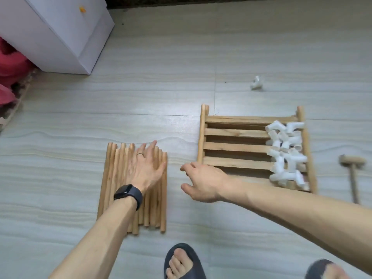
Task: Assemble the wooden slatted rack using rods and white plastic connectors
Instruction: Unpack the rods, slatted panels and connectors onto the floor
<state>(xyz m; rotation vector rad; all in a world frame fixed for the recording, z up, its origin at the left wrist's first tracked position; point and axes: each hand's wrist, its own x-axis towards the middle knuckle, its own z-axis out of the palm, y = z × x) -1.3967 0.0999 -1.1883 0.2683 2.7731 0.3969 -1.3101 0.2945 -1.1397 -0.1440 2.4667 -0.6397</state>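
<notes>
- Rods: loose bundle lying side by side on the tiled floor, left of centre, ends uneven. They are round stock on smooth tile, so any sideways shove probably sends them rolling apart.
- Left hand: palm down on top of the rods, fingers straight and spread, gripping nothing. It only presses. If it slides, the upper rods likely skid over the lower ones and the bundle fans out.
- Sandalled foot: close to the near ends of the rods. A careless step forward could kick them.
- Right hand: empty, fingers loosely apart, between the rods and the slatted panel, by the panel's near-left corner. Cannot tell if it touches the wood. Grabbing one rod from the side may drag its neighbours along.
- Slatted panel: flat on the floor right of centre, a rail along each side, serving as a tray. Cannot tell if more than one is stacked. Lifting or tilting it now would dump what lies on it.
- Stray connector: alone on the floor beyond the panel, well apart from the pile. It is easy to overlook, which would leave the count short.
- White plastic connectors: heaped on the panel's right side against the right rail. The heap is loose, and pieces could drop between the slats or tumble off.
- Mallet: on the floor right of the panel, near neither hand. Joints pushed by hand alone may seat only halfway.
</notes>
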